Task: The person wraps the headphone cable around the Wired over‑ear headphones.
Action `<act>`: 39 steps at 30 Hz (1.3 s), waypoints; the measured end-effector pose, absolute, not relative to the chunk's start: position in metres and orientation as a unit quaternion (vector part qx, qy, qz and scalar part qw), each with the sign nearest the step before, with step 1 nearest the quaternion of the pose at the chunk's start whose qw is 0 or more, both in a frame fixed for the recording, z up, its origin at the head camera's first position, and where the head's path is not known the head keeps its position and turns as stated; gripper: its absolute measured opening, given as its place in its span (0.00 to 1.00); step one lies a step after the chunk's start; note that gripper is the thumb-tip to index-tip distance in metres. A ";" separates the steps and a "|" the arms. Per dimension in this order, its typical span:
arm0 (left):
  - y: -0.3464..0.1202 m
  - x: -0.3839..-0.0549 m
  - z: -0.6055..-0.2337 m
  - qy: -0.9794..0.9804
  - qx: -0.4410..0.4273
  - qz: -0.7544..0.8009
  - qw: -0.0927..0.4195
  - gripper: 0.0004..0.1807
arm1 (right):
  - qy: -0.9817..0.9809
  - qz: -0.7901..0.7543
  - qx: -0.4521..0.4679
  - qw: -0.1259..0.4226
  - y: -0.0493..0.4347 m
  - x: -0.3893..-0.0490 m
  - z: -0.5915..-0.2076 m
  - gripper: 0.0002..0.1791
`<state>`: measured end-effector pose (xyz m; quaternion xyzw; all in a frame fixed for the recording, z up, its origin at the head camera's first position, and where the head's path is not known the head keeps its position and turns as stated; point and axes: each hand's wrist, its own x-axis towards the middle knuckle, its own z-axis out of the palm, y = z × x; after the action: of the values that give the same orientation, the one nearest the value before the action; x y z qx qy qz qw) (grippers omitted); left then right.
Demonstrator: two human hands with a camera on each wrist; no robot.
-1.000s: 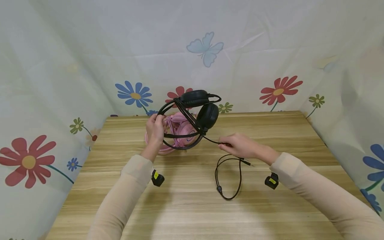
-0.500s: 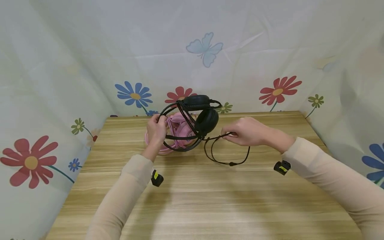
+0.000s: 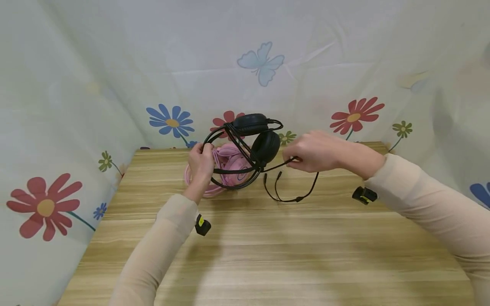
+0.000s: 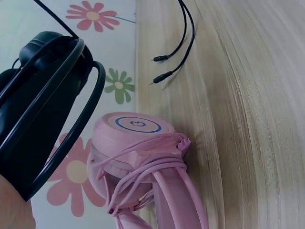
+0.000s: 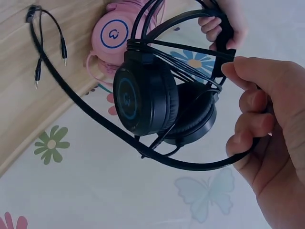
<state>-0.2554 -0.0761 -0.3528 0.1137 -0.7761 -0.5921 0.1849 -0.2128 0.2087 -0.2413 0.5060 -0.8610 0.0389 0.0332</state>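
Black headphones (image 3: 265,146) are held up off the table by my left hand (image 3: 200,163), which grips their headband at its left side. Turns of black cable wrap around the headphones between the ear cups. My right hand (image 3: 315,151) pinches the loose black cable (image 5: 190,164) to the right of the ear cups. That cable runs through the curled fingers and hangs in a loop, splitting into two plugs (image 4: 163,77) at its end. Behind and below the black pair, pink headphones (image 4: 138,136) lie on the table with their pink cable wound around them.
The wood-grain table (image 3: 268,255) reaches back to a white curtain (image 3: 191,55) printed with flowers and a butterfly. A small black wrist camera (image 3: 203,225) sits at the left cuff, another (image 3: 364,195) at the right.
My right hand has moved up and slightly right, lifting the cable; its plug end has swung from the table into a hanging loop. The left hand has stayed nearly in place.
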 end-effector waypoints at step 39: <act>-0.052 -0.243 -0.325 -0.893 -0.127 -0.427 0.055 0.15 | -0.791 -0.032 0.570 0.219 0.213 -0.235 -0.219 0.16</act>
<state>-0.2425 -0.0524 -0.3247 -0.1271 -0.8935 -0.4273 0.0546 -0.2351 0.2132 -0.2194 0.5703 -0.7911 -0.0319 0.2188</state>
